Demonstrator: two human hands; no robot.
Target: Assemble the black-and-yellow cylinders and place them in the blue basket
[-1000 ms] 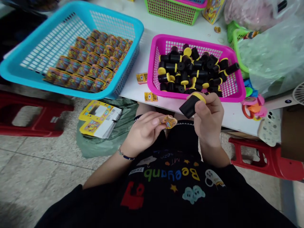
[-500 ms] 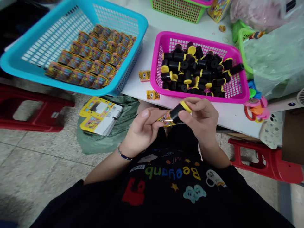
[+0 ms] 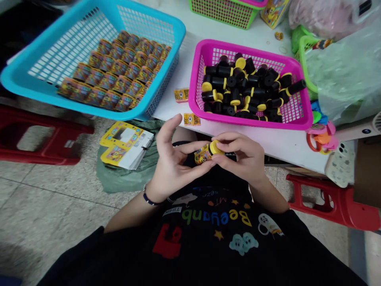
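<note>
Right hand (image 3: 244, 157) grips round yellow cap (image 3: 218, 147) of small cylinder in printed yellow sleeve (image 3: 203, 154); left hand (image 3: 170, 166) pinches sleeved end. Cylinder between hands, bodyward of pink plastic mesh basket (image 3: 253, 122); long axis hand to hand, cap end rightward.

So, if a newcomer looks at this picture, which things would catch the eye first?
Probably the big blue basket at upper left, with its rows of patterned canisters, and the pink basket to its right, heaped with black, yellow-lidded containers. Below the pink one, the left hand and right hand hold a small colourful container with a yellow lid.
</note>
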